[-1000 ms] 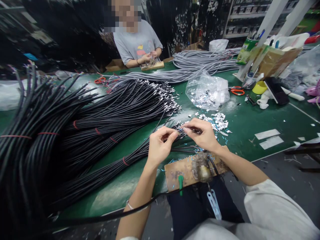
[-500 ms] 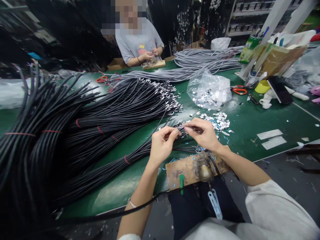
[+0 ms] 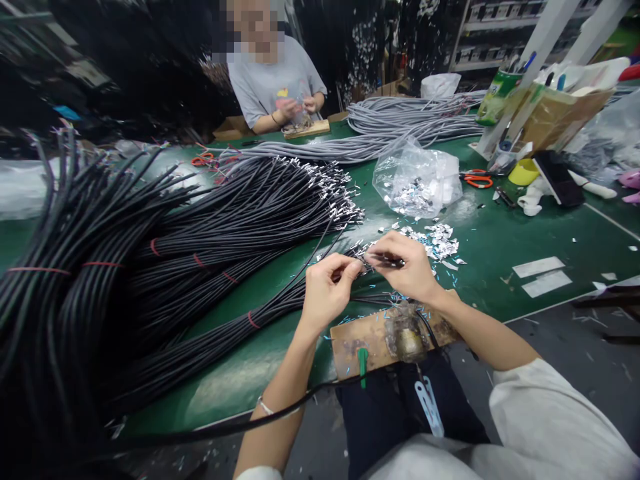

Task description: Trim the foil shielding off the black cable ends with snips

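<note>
My left hand is closed in a pinch at the end of a black cable, most of which its fingers hide. Close by on the right, my right hand is also pinched, its fingertips nearly meeting the left ones. A dark, slim thing shows under its curled fingers, too small to name. Below the hands, a tied bundle of black cables lies on the green table. A wooden board with a stained metal fixture sits at the table's front edge.
Large bundles of black cables with stripped white ends fill the left. Foil scraps and a clear plastic bag lie beyond my hands. Orange-handled scissors and a phone lie right. Opposite, a person works near grey cables.
Both my hands stay nearly in place, with slight finger shifts at the cable end. The person opposite has moved their hands a little.
</note>
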`<state>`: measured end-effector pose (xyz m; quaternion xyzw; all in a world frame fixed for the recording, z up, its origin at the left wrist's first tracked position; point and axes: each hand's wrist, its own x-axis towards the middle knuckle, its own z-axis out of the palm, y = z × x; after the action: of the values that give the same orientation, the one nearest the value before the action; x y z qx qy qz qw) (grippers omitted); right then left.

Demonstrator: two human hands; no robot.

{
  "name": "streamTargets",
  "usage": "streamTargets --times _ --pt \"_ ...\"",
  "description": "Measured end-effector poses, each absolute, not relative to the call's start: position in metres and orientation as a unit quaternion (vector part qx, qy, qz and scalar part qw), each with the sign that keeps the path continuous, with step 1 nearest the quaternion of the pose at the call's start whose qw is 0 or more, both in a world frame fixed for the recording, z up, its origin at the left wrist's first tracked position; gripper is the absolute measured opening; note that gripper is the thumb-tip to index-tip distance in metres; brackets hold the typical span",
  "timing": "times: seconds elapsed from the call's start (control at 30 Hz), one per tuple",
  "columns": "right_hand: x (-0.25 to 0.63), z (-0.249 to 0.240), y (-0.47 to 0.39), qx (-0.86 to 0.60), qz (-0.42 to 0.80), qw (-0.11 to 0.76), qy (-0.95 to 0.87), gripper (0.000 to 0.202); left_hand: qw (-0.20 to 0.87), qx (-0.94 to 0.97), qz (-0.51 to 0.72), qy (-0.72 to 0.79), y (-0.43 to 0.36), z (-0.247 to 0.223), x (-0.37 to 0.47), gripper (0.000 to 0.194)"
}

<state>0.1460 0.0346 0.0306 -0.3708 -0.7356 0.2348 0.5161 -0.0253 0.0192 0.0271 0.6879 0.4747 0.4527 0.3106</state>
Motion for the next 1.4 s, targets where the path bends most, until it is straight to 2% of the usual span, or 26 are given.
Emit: streamTargets --times 0.17,0.27,0.33,0.4,0.47,0.53,0.67,0.8,0.87,1.1,1.33,1.4 --pt "0.144 0.029 0.041 -0.368 0.42 0.469 -0.684 0.031 0.4 0.701 0.381 0.45 0.02 0.029 -0.031 0.025" --pt "0.143 0.027 0.044 -0.363 0.499 0.45 -0.645 0.035 0.426 0.693 0.368 0.45 0.02 0.029 -0.032 0.022" --pt "0.143 0.026 0.044 -0.397 0.457 0.465 -0.646 0.034 0.388 0.693 0.397 0.46 0.02 0.026 -0.031 0.019" --pt "0.142 0.025 0.042 -0.426 0.355 0.491 -0.671 0.031 0.331 0.686 0.444 0.472 0.021 0.024 -0.028 0.017" --pt "0.141 0.025 0.037 -0.415 0.254 0.516 -0.705 0.024 0.282 0.675 0.484 0.481 0.021 0.022 -0.026 0.014" --pt "0.141 0.026 0.032 -0.378 0.202 0.524 -0.736 0.016 0.243 0.675 0.501 0.484 0.021 0.021 -0.025 0.011" --pt "0.146 0.033 0.027 -0.363 0.208 0.536 -0.733 0.01 0.203 0.699 0.483 0.486 0.021 0.023 -0.026 0.016" --pt "0.152 0.037 0.031 -0.359 0.235 0.505 -0.749 0.016 0.233 0.704 0.467 0.481 0.021 0.024 -0.028 0.025" --pt "0.152 0.036 0.034 -0.342 0.253 0.489 -0.762 0.012 0.247 0.715 0.454 0.471 0.021 0.024 -0.029 0.027" --pt "0.15 0.032 0.036 -0.346 0.22 0.481 -0.775 0.002 0.292 0.734 0.43 0.437 0.021 0.023 -0.028 0.02" --pt "0.144 0.029 0.033 -0.383 0.212 0.504 -0.745 0.005 0.162 0.733 0.492 0.44 0.016 0.016 -0.016 0.022" --pt "0.143 0.027 0.033 -0.38 0.212 0.513 -0.74 0.004 0.156 0.734 0.488 0.446 0.016 0.014 -0.015 0.026"
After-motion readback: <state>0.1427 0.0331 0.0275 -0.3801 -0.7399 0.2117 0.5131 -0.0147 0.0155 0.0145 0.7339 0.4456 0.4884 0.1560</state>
